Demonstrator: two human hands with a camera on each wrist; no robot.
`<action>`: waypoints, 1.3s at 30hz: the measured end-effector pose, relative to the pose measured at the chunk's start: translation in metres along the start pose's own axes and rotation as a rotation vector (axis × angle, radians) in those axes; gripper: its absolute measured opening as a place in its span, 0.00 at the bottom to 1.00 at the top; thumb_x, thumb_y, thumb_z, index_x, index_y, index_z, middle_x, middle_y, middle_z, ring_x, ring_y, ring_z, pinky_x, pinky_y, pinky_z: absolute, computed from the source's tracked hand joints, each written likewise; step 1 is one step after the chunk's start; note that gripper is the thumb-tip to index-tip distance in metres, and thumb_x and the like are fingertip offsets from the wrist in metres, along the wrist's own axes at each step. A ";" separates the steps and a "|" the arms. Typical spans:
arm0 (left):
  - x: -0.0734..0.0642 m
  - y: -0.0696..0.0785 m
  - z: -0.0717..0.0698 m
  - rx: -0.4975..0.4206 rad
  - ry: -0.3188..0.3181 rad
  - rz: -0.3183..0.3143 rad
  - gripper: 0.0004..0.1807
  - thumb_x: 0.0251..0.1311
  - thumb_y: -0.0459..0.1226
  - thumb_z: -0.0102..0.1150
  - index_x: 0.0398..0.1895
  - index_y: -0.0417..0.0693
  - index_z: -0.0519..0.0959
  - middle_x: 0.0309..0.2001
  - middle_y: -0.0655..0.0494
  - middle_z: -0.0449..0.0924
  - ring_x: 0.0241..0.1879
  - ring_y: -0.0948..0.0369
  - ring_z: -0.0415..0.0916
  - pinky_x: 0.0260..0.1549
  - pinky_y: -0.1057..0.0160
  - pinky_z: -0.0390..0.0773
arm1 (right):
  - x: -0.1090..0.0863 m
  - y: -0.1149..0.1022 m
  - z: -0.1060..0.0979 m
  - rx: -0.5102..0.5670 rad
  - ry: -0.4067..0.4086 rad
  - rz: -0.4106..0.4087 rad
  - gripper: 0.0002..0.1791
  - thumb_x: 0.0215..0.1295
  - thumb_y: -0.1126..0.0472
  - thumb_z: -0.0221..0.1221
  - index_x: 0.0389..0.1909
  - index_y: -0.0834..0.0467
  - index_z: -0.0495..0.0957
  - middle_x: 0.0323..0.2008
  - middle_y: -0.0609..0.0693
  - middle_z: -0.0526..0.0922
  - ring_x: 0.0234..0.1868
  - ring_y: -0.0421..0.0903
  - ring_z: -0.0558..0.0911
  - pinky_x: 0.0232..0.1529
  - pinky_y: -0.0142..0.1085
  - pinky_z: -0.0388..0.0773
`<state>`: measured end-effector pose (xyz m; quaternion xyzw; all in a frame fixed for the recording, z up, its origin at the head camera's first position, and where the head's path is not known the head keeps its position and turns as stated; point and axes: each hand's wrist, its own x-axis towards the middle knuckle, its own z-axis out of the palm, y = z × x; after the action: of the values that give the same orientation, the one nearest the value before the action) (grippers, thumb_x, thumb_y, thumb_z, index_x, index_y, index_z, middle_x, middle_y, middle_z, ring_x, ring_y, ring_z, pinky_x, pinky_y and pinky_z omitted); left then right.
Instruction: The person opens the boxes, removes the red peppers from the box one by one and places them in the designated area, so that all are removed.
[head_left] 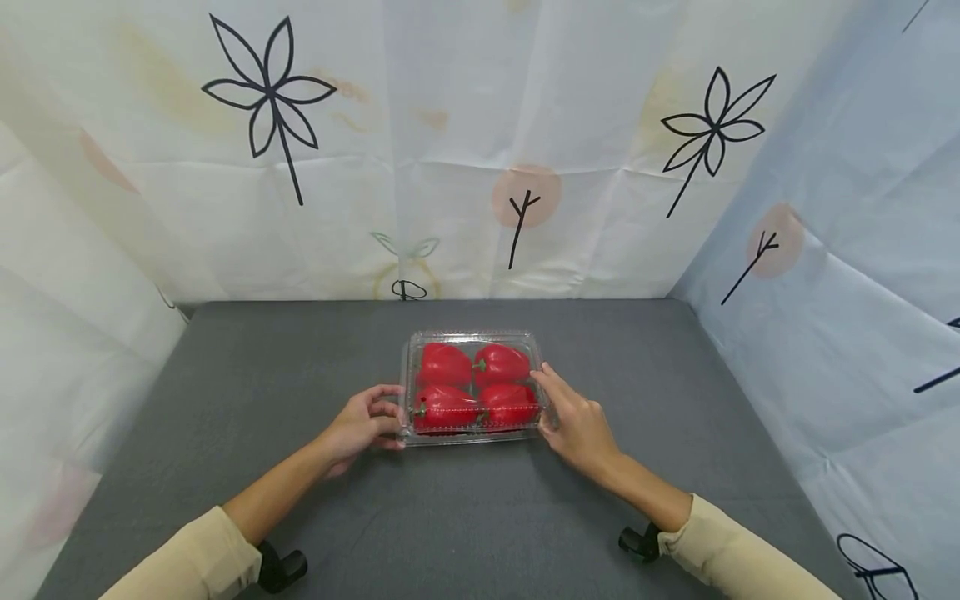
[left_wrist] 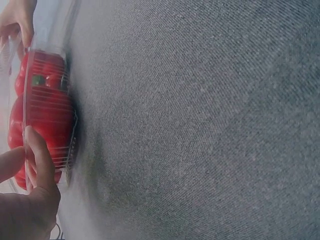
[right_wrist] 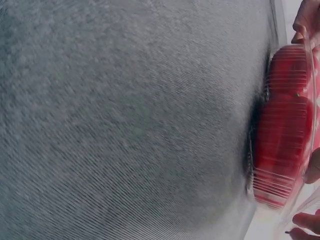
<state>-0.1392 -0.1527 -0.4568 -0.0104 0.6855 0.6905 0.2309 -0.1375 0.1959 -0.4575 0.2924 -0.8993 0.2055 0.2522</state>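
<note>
A clear plastic clamshell box (head_left: 468, 439) sits on the grey cloth with several red bell peppers (head_left: 447, 407) inside, some showing green stems. At its left side my left hand (head_left: 367, 425) holds the edge; in the left wrist view the thumb and a finger (left_wrist: 41, 157) pinch the rim. My right hand (head_left: 581, 425) grips the opposite side, fingers over the upper right edge and thumb lower down. In the right wrist view, clear plastic flares beside the right-hand fingertips (right_wrist: 314, 167). Ridged walls of the box (right_wrist: 280, 145) stand close over the cloth.
Grey cloth (head_left: 435, 533) covers the table around the box. White curtains printed with leaves and trees (head_left: 450, 125) hang behind it and along both sides. Black straps (head_left: 281, 568) show at the cuffs of the beige sleeves (head_left: 198, 554).
</note>
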 end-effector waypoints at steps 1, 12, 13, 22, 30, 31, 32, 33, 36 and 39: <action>0.000 0.000 0.000 -0.001 0.000 0.002 0.31 0.63 0.23 0.56 0.69 0.33 0.59 0.40 0.48 0.77 0.37 0.57 0.78 0.37 0.53 0.87 | 0.001 0.001 -0.001 0.001 0.002 -0.004 0.36 0.43 0.76 0.66 0.60 0.62 0.74 0.60 0.63 0.78 0.26 0.47 0.81 0.26 0.38 0.81; -0.005 0.000 0.001 -0.008 0.012 -0.018 0.32 0.64 0.25 0.59 0.69 0.35 0.59 0.41 0.47 0.77 0.38 0.55 0.78 0.39 0.53 0.87 | 0.014 0.004 -0.013 0.057 -0.006 0.022 0.32 0.50 0.66 0.70 0.60 0.60 0.75 0.57 0.58 0.80 0.53 0.53 0.83 0.60 0.64 0.68; -0.005 0.000 0.001 -0.007 0.010 -0.018 0.32 0.64 0.25 0.59 0.69 0.35 0.59 0.40 0.47 0.77 0.39 0.55 0.78 0.39 0.53 0.87 | 0.015 0.004 -0.014 0.065 0.001 0.022 0.32 0.50 0.65 0.70 0.59 0.60 0.75 0.57 0.58 0.80 0.52 0.53 0.82 0.60 0.63 0.68; -0.010 0.000 0.000 -0.005 0.008 -0.035 0.30 0.64 0.25 0.58 0.68 0.35 0.61 0.41 0.46 0.76 0.39 0.54 0.77 0.39 0.52 0.87 | 0.026 0.005 -0.021 0.143 0.092 -0.011 0.35 0.50 0.61 0.72 0.61 0.63 0.73 0.56 0.58 0.79 0.48 0.53 0.80 0.58 0.62 0.69; -0.016 -0.002 0.000 0.006 0.001 -0.042 0.30 0.64 0.25 0.58 0.68 0.35 0.60 0.41 0.45 0.76 0.38 0.55 0.77 0.39 0.52 0.87 | 0.043 0.008 -0.029 0.252 0.154 0.004 0.33 0.55 0.64 0.69 0.63 0.64 0.71 0.51 0.58 0.81 0.47 0.53 0.80 0.55 0.61 0.72; -0.017 -0.002 0.000 0.007 -0.001 -0.041 0.30 0.64 0.25 0.58 0.68 0.34 0.60 0.41 0.45 0.76 0.38 0.55 0.77 0.39 0.52 0.87 | 0.045 0.009 -0.030 0.255 0.159 0.009 0.32 0.57 0.64 0.68 0.63 0.64 0.71 0.51 0.59 0.81 0.47 0.54 0.80 0.55 0.60 0.72; -0.018 -0.003 0.000 0.009 -0.007 -0.040 0.31 0.64 0.25 0.58 0.68 0.34 0.60 0.41 0.45 0.76 0.38 0.54 0.77 0.39 0.52 0.87 | 0.048 0.009 -0.030 0.262 0.166 0.013 0.30 0.58 0.64 0.67 0.62 0.65 0.72 0.51 0.59 0.81 0.47 0.54 0.81 0.55 0.60 0.71; -0.019 -0.003 0.000 0.010 -0.013 -0.039 0.31 0.64 0.25 0.59 0.68 0.34 0.60 0.41 0.45 0.76 0.38 0.54 0.77 0.40 0.52 0.87 | 0.050 0.009 -0.031 0.265 0.173 0.017 0.29 0.60 0.64 0.66 0.62 0.65 0.72 0.50 0.59 0.81 0.47 0.55 0.81 0.55 0.59 0.71; -0.022 -0.003 0.000 0.015 -0.028 -0.037 0.32 0.64 0.26 0.59 0.69 0.34 0.59 0.40 0.46 0.76 0.38 0.54 0.77 0.40 0.52 0.87 | 0.058 0.010 -0.033 0.269 0.188 0.045 0.26 0.63 0.64 0.64 0.62 0.63 0.72 0.47 0.59 0.83 0.45 0.55 0.81 0.51 0.58 0.72; -0.025 -0.004 0.000 0.015 -0.040 -0.035 0.32 0.64 0.27 0.60 0.69 0.34 0.59 0.40 0.46 0.76 0.38 0.54 0.77 0.40 0.52 0.87 | 0.066 0.012 -0.034 0.285 0.191 0.079 0.27 0.64 0.64 0.63 0.64 0.62 0.71 0.44 0.60 0.83 0.44 0.56 0.81 0.46 0.57 0.74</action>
<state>-0.1152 -0.1605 -0.4523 -0.0069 0.6858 0.6810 0.2566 -0.1802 0.1940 -0.3953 0.2690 -0.8438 0.3674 0.2840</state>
